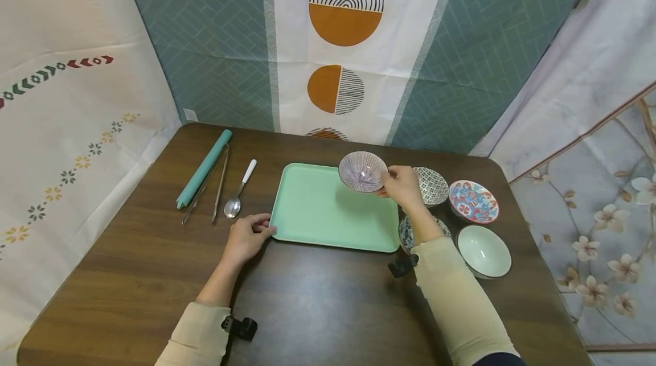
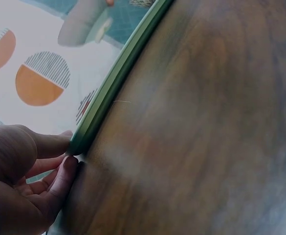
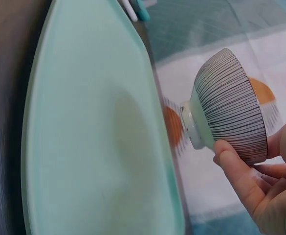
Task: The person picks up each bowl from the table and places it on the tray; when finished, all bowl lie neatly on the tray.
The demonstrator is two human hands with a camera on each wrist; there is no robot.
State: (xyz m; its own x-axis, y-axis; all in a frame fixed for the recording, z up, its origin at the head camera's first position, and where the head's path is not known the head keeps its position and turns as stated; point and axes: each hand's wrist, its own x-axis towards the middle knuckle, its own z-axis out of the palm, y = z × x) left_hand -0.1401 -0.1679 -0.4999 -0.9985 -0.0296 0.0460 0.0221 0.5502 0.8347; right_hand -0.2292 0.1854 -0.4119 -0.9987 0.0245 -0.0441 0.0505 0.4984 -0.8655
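A striped bowl (image 1: pixel 361 172) is held up over the right back part of a mint green tray (image 1: pixel 318 206). My right hand (image 1: pixel 404 185) grips this bowl by its right side. The right wrist view shows the striped bowl (image 3: pixel 231 107) above the tray (image 3: pixel 94 147), with its foot apart from the surface and the right hand's thumb and fingers (image 3: pixel 238 174) pinching the rim and wall. At the tray's near left corner, my left hand (image 1: pixel 248 236) pinches the edge; the left wrist view shows that hand (image 2: pixel 30 176) with thumb and finger on the tray rim (image 2: pixel 96 110).
Right of the tray stand a black-and-white patterned bowl (image 1: pixel 429 185), a red-and-blue bowl (image 1: pixel 474 202), a white bowl (image 1: pixel 484 251) and a dark-patterned bowl (image 1: pixel 406 235) partly under the right forearm. To the left lie a spoon (image 1: pixel 233 206), thin metal utensils (image 1: pixel 220 186) and a teal roll (image 1: pixel 205 168).
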